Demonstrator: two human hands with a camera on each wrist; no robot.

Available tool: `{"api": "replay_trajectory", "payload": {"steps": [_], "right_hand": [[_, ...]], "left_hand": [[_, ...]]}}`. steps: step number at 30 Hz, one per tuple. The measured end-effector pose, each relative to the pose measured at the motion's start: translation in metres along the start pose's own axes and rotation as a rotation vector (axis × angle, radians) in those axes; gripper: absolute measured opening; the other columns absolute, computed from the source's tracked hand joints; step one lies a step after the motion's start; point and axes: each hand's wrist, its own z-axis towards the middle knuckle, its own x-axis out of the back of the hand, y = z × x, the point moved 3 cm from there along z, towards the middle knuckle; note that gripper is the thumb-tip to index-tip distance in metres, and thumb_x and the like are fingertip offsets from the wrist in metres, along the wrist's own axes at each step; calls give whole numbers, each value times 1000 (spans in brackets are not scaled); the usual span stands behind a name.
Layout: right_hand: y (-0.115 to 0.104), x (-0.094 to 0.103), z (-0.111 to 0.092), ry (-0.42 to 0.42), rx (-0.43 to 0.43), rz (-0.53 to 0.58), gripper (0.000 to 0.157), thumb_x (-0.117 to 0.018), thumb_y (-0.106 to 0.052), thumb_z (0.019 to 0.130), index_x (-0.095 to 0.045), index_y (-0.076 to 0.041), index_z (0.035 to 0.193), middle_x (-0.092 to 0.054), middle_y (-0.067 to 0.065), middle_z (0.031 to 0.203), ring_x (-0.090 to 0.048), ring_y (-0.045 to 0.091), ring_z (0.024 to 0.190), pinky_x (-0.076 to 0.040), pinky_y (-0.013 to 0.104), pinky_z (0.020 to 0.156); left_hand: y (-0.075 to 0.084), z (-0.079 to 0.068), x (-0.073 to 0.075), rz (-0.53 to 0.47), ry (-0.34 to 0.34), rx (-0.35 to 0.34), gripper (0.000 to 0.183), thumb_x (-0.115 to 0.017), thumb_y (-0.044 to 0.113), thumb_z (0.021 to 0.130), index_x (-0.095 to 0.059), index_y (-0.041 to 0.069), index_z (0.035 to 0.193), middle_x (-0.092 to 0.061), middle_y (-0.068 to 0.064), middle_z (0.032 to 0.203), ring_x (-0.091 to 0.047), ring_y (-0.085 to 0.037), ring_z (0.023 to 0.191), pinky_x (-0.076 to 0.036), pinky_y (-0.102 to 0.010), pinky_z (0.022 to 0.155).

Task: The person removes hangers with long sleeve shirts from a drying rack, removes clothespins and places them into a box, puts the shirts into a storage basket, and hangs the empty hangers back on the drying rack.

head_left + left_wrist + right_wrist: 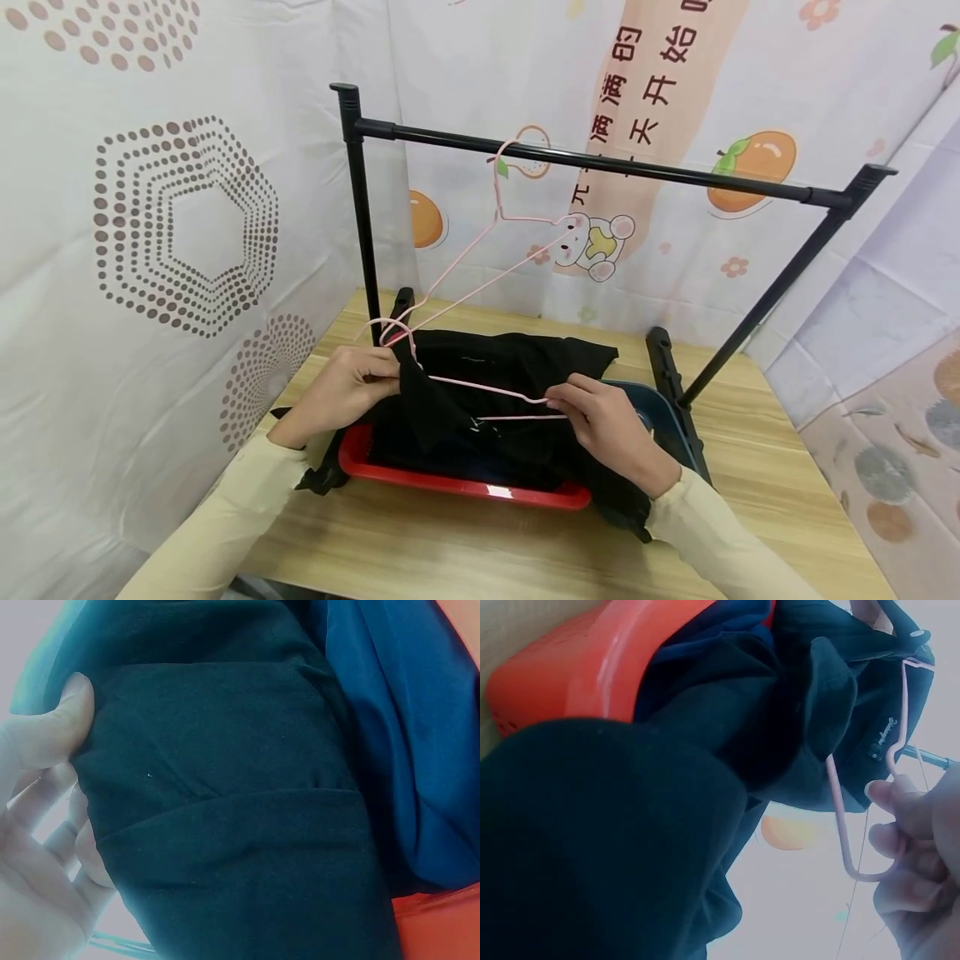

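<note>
In the head view, my left hand pinches the edge of a black shirt. My right hand grips one end of a pink hanger, whose other part runs inside the shirt. The hanger's hook rises beside my left fingers. In the right wrist view, the hanger's bent end sticks out past the cloth, and a small label shows inside the shirt. Dark cloth fills much of the left wrist view, beside my left thumb.
A second pink hanger hangs on the black rack's bar. Below the shirt stands a red basket with dark blue cloth inside. A blue container sits behind my right hand. Curtains surround the wooden table.
</note>
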Motion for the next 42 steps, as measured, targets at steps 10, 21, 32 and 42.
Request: {"api": "replay_trajectory", "payload": {"steps": [10, 21, 32, 42], "right_hand": [[5, 8, -9, 29, 10, 11, 23, -74, 6, 88, -76, -9, 105, -67, -5, 92, -60, 5, 69, -47, 18, 62], [20, 31, -30, 74, -26, 31, 30, -70, 13, 88, -76, -9, 107, -68, -2, 97, -70, 13, 81, -48, 16, 66], [31, 44, -42, 136, -28, 7, 29, -75, 12, 82, -77, -9, 102, -67, -4, 88, -52, 2, 65, -40, 16, 59], [38, 51, -49, 203, 7, 34, 30, -74, 11, 84, -77, -10, 104, -66, -5, 88, -46, 2, 64, -35, 16, 57]], "left_hand": [[3, 1, -3, -23, -34, -12, 37, -76, -17, 81, -72, 20, 75, -63, 7, 76, -51, -8, 64, -43, -19, 58], [-8, -8, -2, -9, -54, 68, 21, -81, -9, 82, -83, 8, 93, -69, 7, 81, -61, -8, 68, -51, -21, 61], [-9, -8, -5, -4, -70, 67, 21, -81, -8, 82, -82, 11, 91, -67, 8, 80, -50, -5, 62, -45, -20, 55], [-11, -10, -3, 11, -76, 92, 21, -81, -7, 83, -82, 13, 91, -65, 9, 78, -47, -5, 62, -44, -21, 55]]}}
